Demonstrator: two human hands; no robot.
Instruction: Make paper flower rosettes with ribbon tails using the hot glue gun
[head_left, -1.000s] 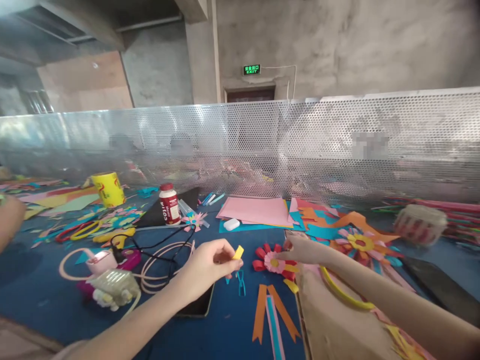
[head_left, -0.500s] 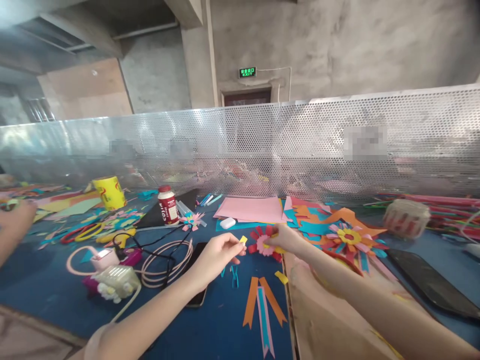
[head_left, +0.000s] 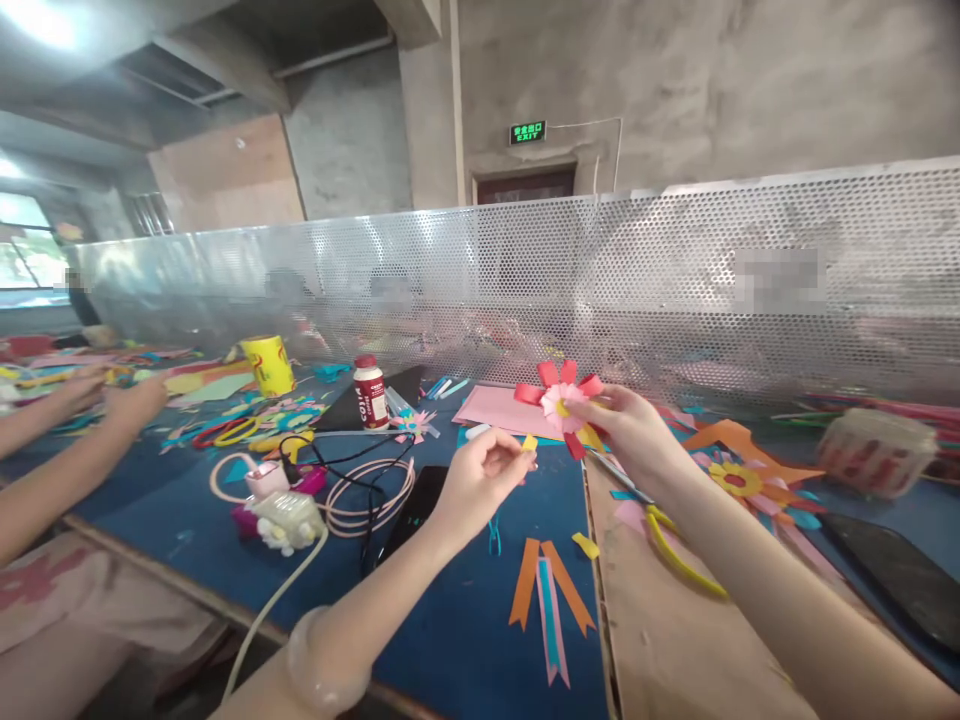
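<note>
My left hand (head_left: 480, 478) pinches a small yellow paper piece (head_left: 529, 443) between thumb and fingertips, above the blue table (head_left: 465, 640). My right hand (head_left: 634, 430) holds a red and pink paper flower (head_left: 561, 396) lifted off the table, just right of and above the yellow piece. The two hands are close together, the yellow piece a short way below the flower.
Orange, pink and teal paper strips (head_left: 550, 595) lie near the front edge. A phone (head_left: 417, 500), cables (head_left: 360, 485), a glue gun (head_left: 281, 510), a red-capped bottle (head_left: 369, 392), a yellow tape roll (head_left: 268, 365) and pink paper (head_left: 499, 408) lie left and behind. Another person's hands (head_left: 112, 400) work at far left. A perforated screen (head_left: 675, 280) runs behind.
My right hand picked the flower up from the table and raised it. My left hand moved up and right with the yellow piece, closer to the flower. The view shifted left.
</note>
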